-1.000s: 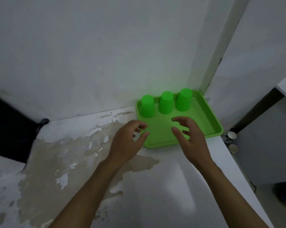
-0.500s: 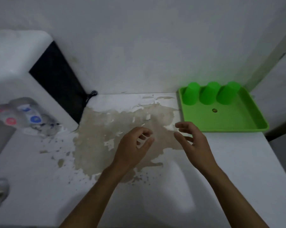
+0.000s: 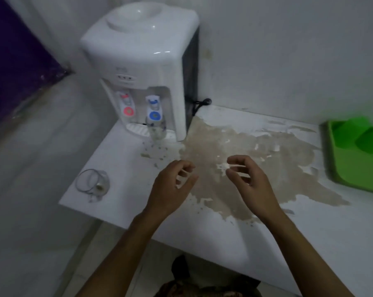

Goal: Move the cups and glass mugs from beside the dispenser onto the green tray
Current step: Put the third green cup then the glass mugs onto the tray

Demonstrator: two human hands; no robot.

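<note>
Fingers of both hands were loosely curled and spread, gripping nothing; left hand point(image 3: 172, 187) and right hand point(image 3: 248, 181) hovered side by side over the stained patch of the white counter point(image 3: 310, 243). 2 glass items remained to move: 1 clear glass mug point(image 3: 93, 184) near the counter's left front corner, well apart from the left hand, and 1 clear glass point(image 3: 156, 130) standing on the drip grille under the blue tap of the dispenser point(image 3: 142, 61). Green tray point(image 3: 340, 168) sat at the far right edge of view, with green cups point(image 3: 361, 136) already on it, partly cut off. Judgement: glass would be stiff, fairly heavy for its size, smooth and possibly wet beside the taps, so slippery and breakable on a hard counter. Mug's handle could not be made out through blur; a wrap around the body with thumb opposing fingers seemed safest. Glass under the tap likely needed drawing forward before lifting, to clear the spout.
</note>
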